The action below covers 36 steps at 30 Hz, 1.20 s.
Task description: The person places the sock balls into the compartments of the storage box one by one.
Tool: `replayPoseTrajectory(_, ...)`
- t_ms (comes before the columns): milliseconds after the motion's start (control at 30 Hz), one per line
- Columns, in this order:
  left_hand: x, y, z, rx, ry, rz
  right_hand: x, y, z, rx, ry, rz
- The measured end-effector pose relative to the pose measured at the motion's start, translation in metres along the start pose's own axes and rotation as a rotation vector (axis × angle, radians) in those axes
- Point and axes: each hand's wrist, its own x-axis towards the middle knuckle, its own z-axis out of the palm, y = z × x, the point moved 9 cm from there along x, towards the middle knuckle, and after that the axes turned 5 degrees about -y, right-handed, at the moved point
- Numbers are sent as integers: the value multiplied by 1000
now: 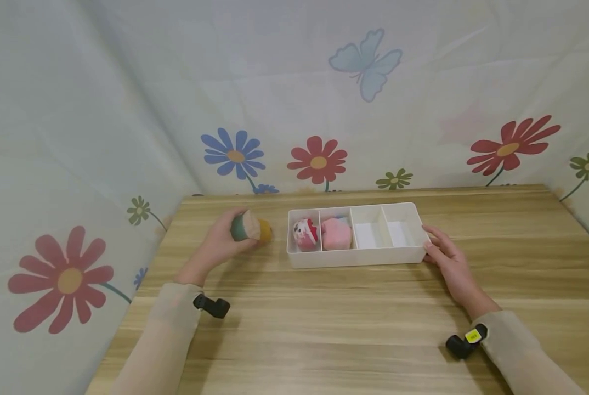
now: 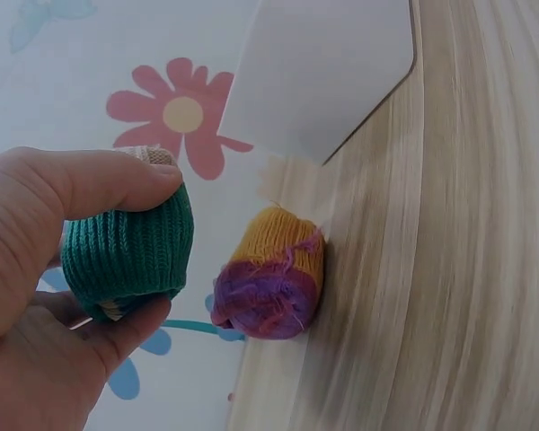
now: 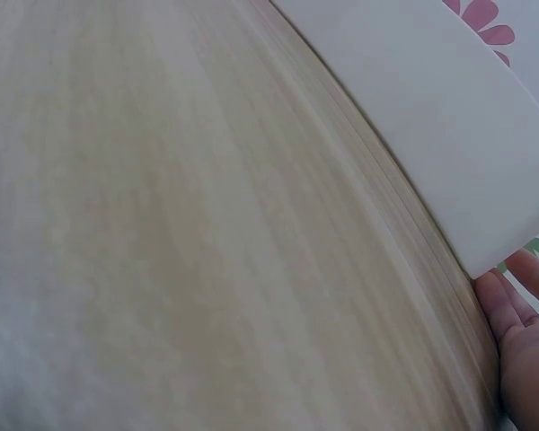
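My left hand (image 1: 220, 241) grips a green and beige knitted roll (image 1: 245, 225), thumb on one side and fingers on the other. In the left wrist view the green roll (image 2: 130, 247) is held above the table, beside a yellow and purple roll (image 2: 271, 274) that lies on the wood. A white box (image 1: 358, 256) with several compartments stands to the right. Its leftmost compartment holds a red, white and pink roll (image 1: 305, 234), the one beside it a pink roll (image 1: 336, 234). My right hand (image 1: 454, 269) touches the box's right end, fingers fairly straight.
The wooden table (image 1: 319, 318) reaches back to a white cloth backdrop (image 1: 275, 77) printed with flowers and a butterfly. White pieces lie at the bottom of the box's two right compartments.
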Motion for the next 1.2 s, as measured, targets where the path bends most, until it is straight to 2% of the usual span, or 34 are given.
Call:
replayPoseTrajectory(333, 2, 10, 6, -7, 2, 31, 1, 3, -2, -16, 14, 14)
replayPoseTrajectory(667, 5, 28, 12, 9, 17, 63, -1, 4, -2, -45, 16, 34)
replayPoseTrajectory(967, 7, 43, 18, 13, 18, 84, 0, 4, -2, -14, 12, 28)
replayPoseTrajectory(1200, 8, 53, 24, 8, 19, 125, 0, 3, -2, -23, 14, 28)
